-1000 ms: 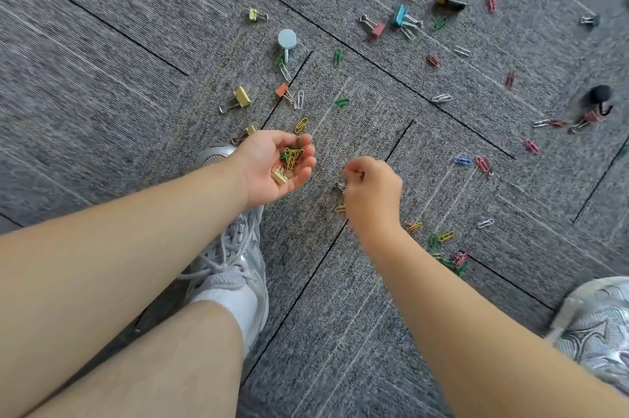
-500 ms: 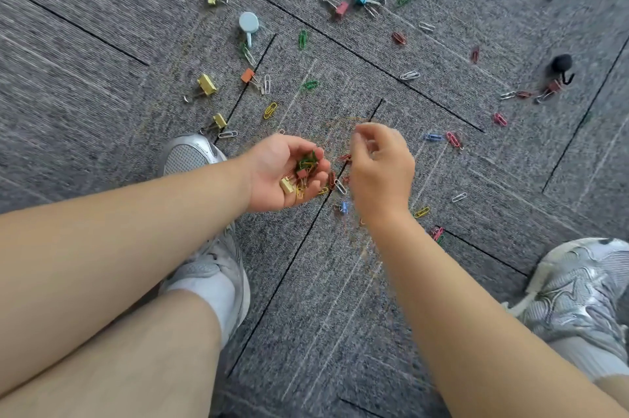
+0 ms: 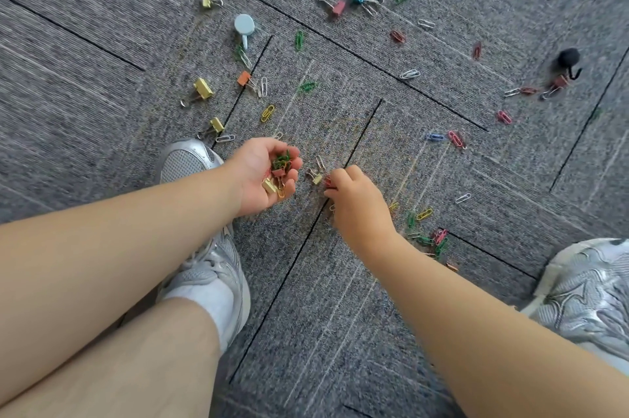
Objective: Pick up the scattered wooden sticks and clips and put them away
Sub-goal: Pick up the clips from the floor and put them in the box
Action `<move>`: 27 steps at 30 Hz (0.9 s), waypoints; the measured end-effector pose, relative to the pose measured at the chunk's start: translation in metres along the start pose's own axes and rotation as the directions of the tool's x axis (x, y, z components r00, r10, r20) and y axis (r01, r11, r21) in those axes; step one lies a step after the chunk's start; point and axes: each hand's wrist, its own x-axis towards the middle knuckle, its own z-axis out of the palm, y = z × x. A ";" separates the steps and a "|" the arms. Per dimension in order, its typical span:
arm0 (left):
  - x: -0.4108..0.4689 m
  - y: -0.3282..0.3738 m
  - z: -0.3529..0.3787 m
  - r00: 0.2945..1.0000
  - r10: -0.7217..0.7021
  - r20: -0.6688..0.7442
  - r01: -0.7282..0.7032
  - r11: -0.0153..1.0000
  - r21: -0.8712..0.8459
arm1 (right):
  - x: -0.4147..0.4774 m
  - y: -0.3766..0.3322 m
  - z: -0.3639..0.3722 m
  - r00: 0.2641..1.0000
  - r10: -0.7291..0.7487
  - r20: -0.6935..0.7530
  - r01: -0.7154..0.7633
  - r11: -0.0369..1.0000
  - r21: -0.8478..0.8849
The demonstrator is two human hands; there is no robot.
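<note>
1. The grey carpet [image 3: 102, 43] fills our view. Coloured clips lie all over it, most of them well away from the hands. We see no wooden sticks and no container.
2. A silver left shoe [image 3: 190, 162] and a right shoe [image 3: 585, 288] frame the working patch.
3. The left hand [image 3: 262, 179] is held palm up, its fingers cupped round the gathered clips [image 3: 280, 169].
4. The right hand [image 3: 357, 206] reaches down, its curled fingertips pinching a red clip [image 3: 327, 182] on the carpet. We cannot tell whether it has been lifted.
5. A small gold binder clip [image 3: 316, 177] lies just beside the red one, between the two hands.
6. We judge that the gathering step is in hand, with much left to do. The next move calls for carrying the red clip to the cupped palm without spilling the heap, then taking the gold clip.
</note>
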 end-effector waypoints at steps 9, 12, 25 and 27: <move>-0.002 -0.020 0.027 0.994 -0.053 0.098 0.040 0.992 0.123 | -0.010 -0.012 -0.012 0.918 0.387 -0.083 -0.262 0.753 0.603; -0.002 -0.028 0.036 0.988 -0.096 0.124 0.084 0.992 0.098 | -0.024 -0.017 -0.024 0.934 0.320 -0.156 -0.131 0.715 0.687; -0.007 -0.038 0.057 0.964 -0.128 0.233 0.077 0.973 0.217 | -0.049 0.043 -0.046 0.758 0.537 -0.372 -0.305 0.794 0.525; -0.005 -0.041 0.060 0.959 -0.134 0.250 0.078 0.972 0.222 | -0.055 0.080 -0.045 0.646 0.725 -0.237 -0.546 0.657 0.521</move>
